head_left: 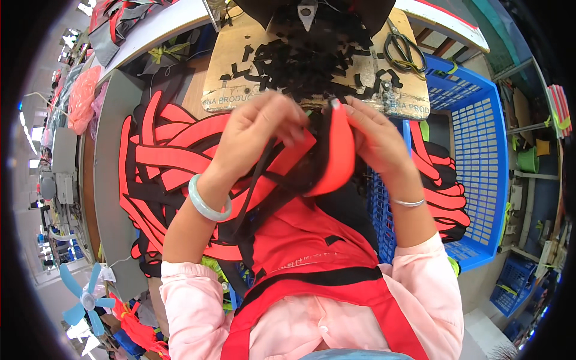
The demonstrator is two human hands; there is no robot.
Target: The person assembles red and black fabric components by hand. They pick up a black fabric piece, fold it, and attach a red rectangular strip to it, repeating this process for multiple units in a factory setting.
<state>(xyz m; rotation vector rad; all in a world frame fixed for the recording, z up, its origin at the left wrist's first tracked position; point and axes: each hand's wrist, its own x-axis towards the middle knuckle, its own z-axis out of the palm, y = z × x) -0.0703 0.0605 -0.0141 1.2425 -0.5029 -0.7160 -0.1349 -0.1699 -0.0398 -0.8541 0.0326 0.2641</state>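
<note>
Mid-frame, right hand point(379, 133) pinches a strap point(341, 150), likely soft, best held by its end; left hand point(259, 122), grip unclear!

Wooden board point(230, 51): bare stretch at left, passable. Obstacles: black scraps point(306, 63), middle; scissors point(396, 35), right. Flanking: piled red strips point(174, 155), left; blue basket point(480, 141), right.

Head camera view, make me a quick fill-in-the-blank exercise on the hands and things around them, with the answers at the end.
The right hand holds a red strip edged in ____.
The pale bangle is on the person's ____ wrist.
The plastic basket is coloured ____.
The scissors lie at the ____ side of the wooden board.

Missing words: black; left; blue; right.
</note>
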